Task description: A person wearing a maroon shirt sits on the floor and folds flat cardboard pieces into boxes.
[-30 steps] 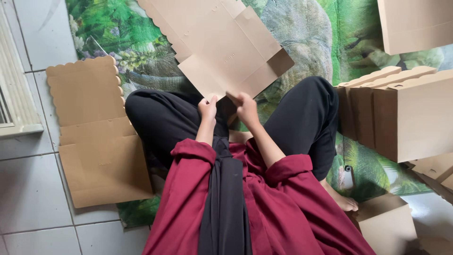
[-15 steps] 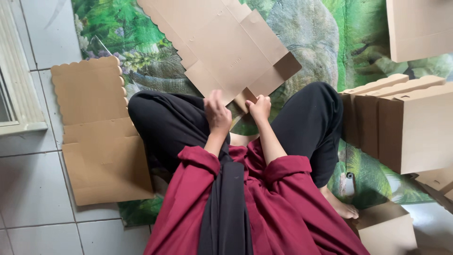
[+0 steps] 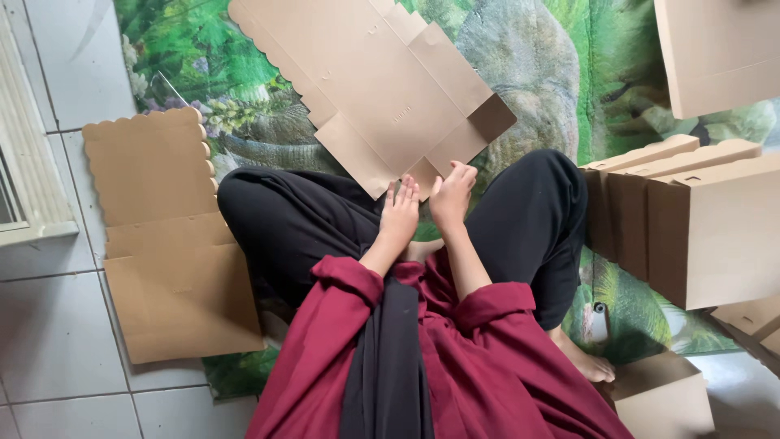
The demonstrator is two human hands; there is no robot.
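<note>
We have just one view. The camera sits on the person's head and looks almost straight down. Near us, at the bottom, are the red sleeves and the black lap. Farther off lies the green mat (image 3: 569, 73). The grey floor tiles (image 3: 49, 325) are on the left. Brown boxes (image 3: 699, 228) stand close on the right.

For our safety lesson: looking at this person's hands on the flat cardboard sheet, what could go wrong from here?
1. Both hands, left hand and right hand, touch the sheet's raw edge, so a paper cut seems possible.
2. The sheet rests partly on a knee and could slide or crease.
</note>
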